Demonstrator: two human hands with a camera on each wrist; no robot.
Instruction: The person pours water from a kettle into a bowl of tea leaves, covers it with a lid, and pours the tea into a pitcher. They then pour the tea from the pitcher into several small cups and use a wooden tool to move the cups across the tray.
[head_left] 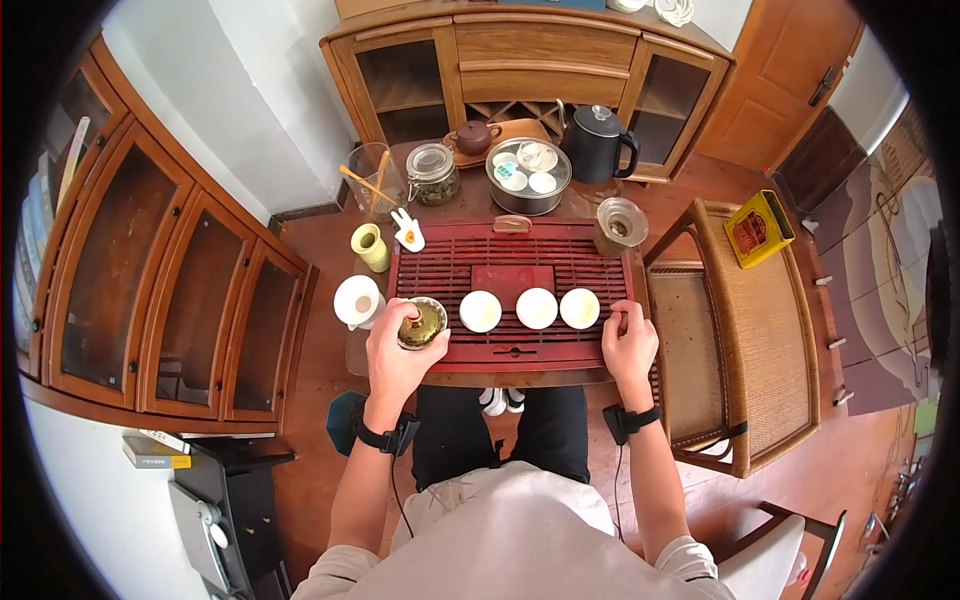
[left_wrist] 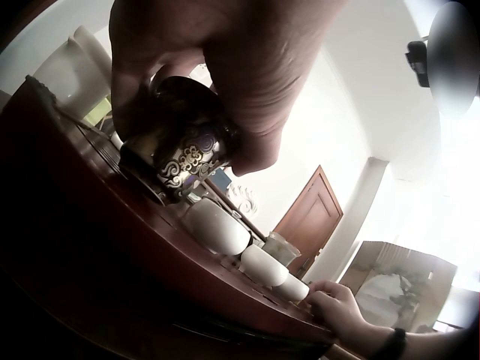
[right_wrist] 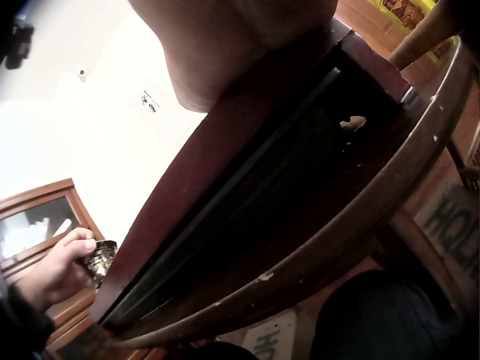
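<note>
Left hand (head_left: 390, 354) grasps dark lidded bowl (head_left: 426, 324), lower left of centre, at left end of red tray (head_left: 575, 352). 3 white cups (head_left: 537, 309) in row rightward of bowl; left hand nearer leftmost. Right hand (head_left: 630, 348) beside rightmost, fingers curled; cannot tell whether gripping tray edge.

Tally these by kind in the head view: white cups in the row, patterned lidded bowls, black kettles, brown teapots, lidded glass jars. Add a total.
White cups in the row: 3
Patterned lidded bowl, held in the left hand: 1
Black kettle: 1
Brown teapot: 1
Lidded glass jar: 1
Total: 7
</note>
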